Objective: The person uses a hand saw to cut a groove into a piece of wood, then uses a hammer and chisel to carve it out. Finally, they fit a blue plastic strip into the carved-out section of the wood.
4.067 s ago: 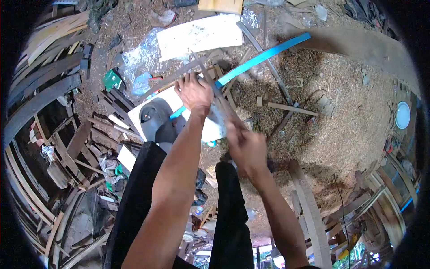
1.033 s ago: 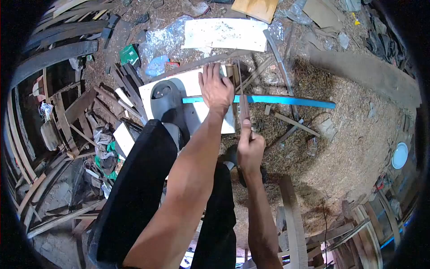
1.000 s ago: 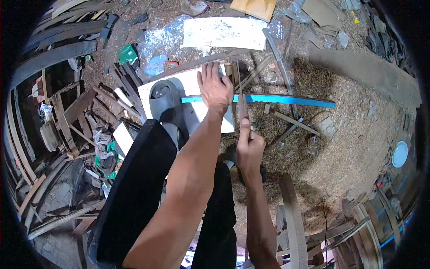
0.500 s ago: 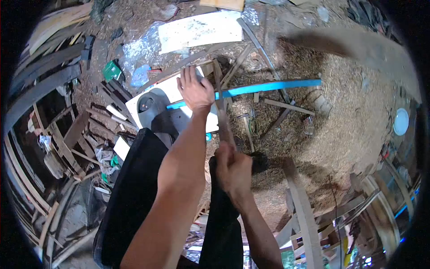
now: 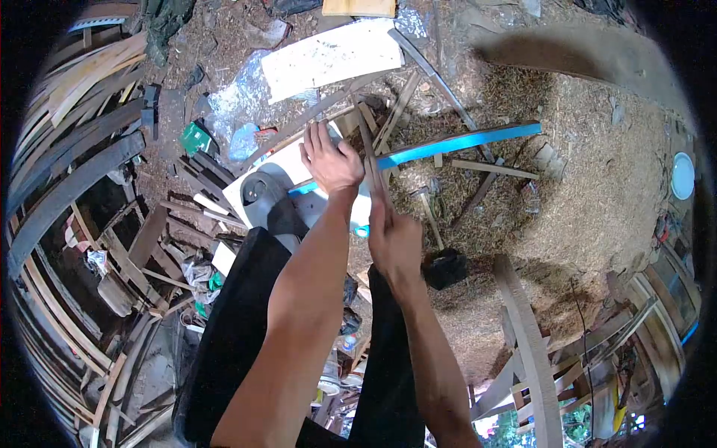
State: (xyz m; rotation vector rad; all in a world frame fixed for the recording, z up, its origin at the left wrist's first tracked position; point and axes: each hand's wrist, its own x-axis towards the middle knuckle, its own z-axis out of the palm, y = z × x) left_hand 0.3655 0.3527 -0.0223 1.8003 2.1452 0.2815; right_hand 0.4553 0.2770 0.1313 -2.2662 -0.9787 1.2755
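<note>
My left hand (image 5: pixel 332 164) lies flat with outstretched fingers, pressing a long blue strip (image 5: pixel 470 140) down on a white board (image 5: pixel 282 158). The strip runs under my palm and sticks out far to the right. My right hand (image 5: pixel 399 243) is wrapped around the near end of a handsaw (image 5: pixel 371 153), whose narrow blade points away from me. The blade crosses the strip just right of my left hand. Its teeth are too small to make out. Beside my left forearm, a grey rounded object (image 5: pixel 261 198) with a dark opening sits on the board.
A wooden-handled tool (image 5: pixel 431 218) and a black object (image 5: pixel 446 269) lie on the shavings-covered ground to the right. Beyond the board lies a white sheet (image 5: pixel 332 58). Timber pieces (image 5: pixel 78 168) are piled at left, and a beam (image 5: pixel 530 336) stands at right.
My right hand has pushed the saw forward, away from me, across the blue strip. My left hand keeps its place on the strip. The whole view has shifted slightly.
</note>
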